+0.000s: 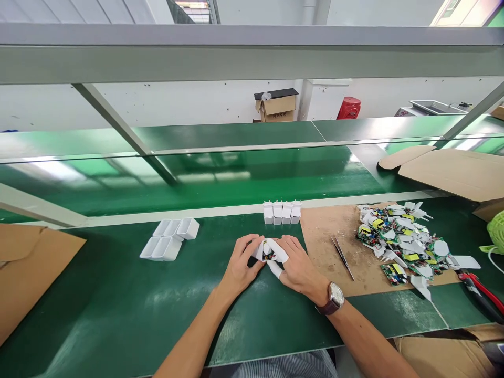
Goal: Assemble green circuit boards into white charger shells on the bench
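My left hand point(241, 266) and my right hand point(300, 266) meet at the middle of the table's near part. Between their fingertips they hold a small white plastic housing point(259, 253) with a circuit board point(269, 255) showing in its opening. White covers sit on the right thumb and forefinger. Beyond the hands stand several white housings point(282, 212) in a row. To the left lies a group of white open housings point(167, 247). Right of my right hand, metal tweezers point(343, 257) rest on a brown cardboard sheet point(325, 273).
A heap of circuit boards with white pieces point(405, 241) covers the sheet's right side. Red-handled pliers point(482, 294) lie at the right edge. Cardboard stands at left point(35, 268) and right point(452, 170). A metal crossbar point(252, 63) spans above the table.
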Tool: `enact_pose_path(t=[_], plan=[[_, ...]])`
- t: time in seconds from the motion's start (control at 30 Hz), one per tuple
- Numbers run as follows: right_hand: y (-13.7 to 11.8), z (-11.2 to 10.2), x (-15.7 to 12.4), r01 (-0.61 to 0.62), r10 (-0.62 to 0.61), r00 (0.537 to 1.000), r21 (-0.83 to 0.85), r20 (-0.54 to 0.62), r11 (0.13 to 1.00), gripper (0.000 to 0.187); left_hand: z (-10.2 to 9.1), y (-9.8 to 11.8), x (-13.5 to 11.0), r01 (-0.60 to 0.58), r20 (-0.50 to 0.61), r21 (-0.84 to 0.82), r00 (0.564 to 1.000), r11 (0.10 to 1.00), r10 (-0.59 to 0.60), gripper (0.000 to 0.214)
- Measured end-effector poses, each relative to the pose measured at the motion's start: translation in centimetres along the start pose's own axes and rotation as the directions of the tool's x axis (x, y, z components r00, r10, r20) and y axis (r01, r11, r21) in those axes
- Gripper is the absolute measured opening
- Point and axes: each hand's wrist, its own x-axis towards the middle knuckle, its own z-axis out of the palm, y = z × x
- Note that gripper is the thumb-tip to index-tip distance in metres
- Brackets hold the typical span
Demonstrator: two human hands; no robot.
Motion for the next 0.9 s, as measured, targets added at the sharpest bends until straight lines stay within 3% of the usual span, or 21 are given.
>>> enact_pose_path(t=[0.1,0.27,0.37,0.47,0.67,0.9], plan=[[-0.1,-0.3,0.1,-0.017,0.019,1.000,0.076,-0.019,0.997,0.063,-0.1,0.3,0.0,0.037,0.018,-0.050,0.999,0.998,-0.037,0.049],[0.3,-0.4,0.0,-0.145,0.195,0.969,0.292,-0.152,0.945,0.038,-0.6,0.3,-0.2,0.116,0.169,-0.138,0.981,0.984,-0.092,0.051],[1.0,0.0,-0.3,-0.176,0.244,0.952,0.322,-0.183,0.930,0.035,-0.7,0.1,-0.3,0.177,0.143,-0.186,0.978,0.967,-0.152,0.051],[1.4,0.5,-0.4,-0.154,0.201,0.973,0.327,-0.116,0.933,0.035,-0.8,0.3,-0.1,0.263,0.108,-0.275,0.964,0.925,-0.242,0.056],[1.4,1.4,-0.3,-0.138,0.154,0.988,0.346,-0.021,0.928,0.042,-1.0,1.3,0.5,0.339,0.121,-0.302,0.941,0.891,-0.316,0.037],[1.9,1.9,0.6,-0.067,0.050,0.993,0.173,0.105,0.983,0.043,-0.6,1.2,-0.2,0.410,0.160,-0.320,0.912,0.854,-0.378,0.051]])
